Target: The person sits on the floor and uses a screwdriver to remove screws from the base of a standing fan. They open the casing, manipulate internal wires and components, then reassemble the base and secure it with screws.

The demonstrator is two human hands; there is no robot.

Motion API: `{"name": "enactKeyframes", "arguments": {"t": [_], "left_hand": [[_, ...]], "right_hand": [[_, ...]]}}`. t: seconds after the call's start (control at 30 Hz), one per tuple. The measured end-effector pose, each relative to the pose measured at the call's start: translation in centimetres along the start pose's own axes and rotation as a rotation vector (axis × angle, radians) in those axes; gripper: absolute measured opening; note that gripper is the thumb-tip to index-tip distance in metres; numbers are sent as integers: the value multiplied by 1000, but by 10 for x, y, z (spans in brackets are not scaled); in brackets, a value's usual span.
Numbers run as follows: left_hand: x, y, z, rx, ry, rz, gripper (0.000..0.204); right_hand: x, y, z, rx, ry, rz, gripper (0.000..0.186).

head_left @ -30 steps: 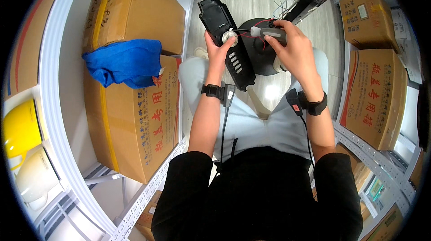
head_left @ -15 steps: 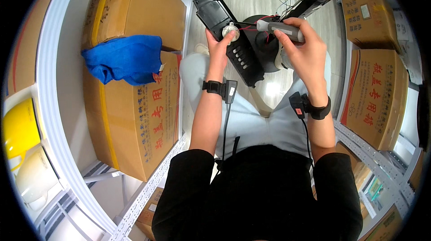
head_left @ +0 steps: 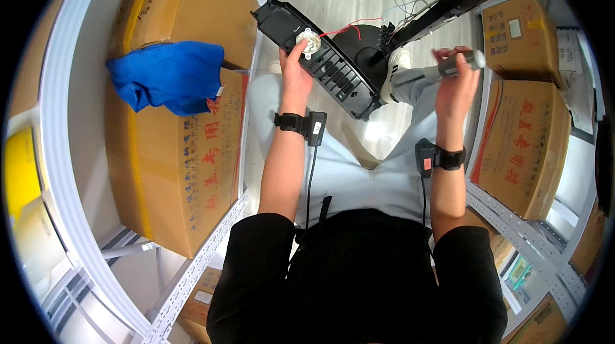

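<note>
My left hand (head_left: 296, 80) grips the edge of a long black plastic housing (head_left: 278, 25) with slots along one end, held tilted above my knees. A round, pale motor-like part (head_left: 309, 43) with small lugs sits against the housing under my left thumb. Thin red wires (head_left: 349, 26) run from that part to the right. Out to the right, my right hand (head_left: 455, 95) is closed around a grey cylindrical power screwdriver (head_left: 452, 66), apart from the housing. Its paler end points left.
A black upright column (head_left: 442, 14) on a round black base (head_left: 355, 43) stands ahead, with loose wires beside it. Shelving with cardboard boxes flanks me: a stack (head_left: 179, 164) at left with a blue cloth (head_left: 170, 78), and another box (head_left: 519, 145) at right.
My right hand has drawn the screwdriver away from the round part, to the right, and turned it. The housing has shifted left and tilted, showing more of its slotted inside.
</note>
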State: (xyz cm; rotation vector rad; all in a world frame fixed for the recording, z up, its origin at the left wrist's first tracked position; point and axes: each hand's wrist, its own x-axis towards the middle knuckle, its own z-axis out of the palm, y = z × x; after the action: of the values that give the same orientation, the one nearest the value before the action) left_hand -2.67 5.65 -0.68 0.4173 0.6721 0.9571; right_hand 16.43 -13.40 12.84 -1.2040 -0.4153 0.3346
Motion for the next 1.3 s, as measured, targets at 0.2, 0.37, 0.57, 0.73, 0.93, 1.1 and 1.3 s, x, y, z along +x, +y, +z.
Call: {"name": "enactKeyframes", "arguments": {"t": [0.2,0.37,0.57,0.73,0.93,1.1,1.3], "left_hand": [[10,1,-9,-87,-53,9,38],[8,-1,-3,-79,-62,31,41],[6,1,2,-39,-25,63,39],[10,2,-8,-41,-23,17,41],[6,2,1,-54,-14,-44,44],[11,-2,-5,-64,-15,0,42],[7,-1,1,-80,8,-5,40]], "right_hand": [[-1,91,-13,-599,-153,143,24],[13,186,-33,-1035,-71,283,46],[23,221,-47,-1170,32,157,53],[20,194,-27,-1167,-214,201,56],[38,206,-38,-1189,-389,231,56],[38,198,-26,-1275,-440,-89,51],[38,164,-8,-1234,-482,-127,41]]}}
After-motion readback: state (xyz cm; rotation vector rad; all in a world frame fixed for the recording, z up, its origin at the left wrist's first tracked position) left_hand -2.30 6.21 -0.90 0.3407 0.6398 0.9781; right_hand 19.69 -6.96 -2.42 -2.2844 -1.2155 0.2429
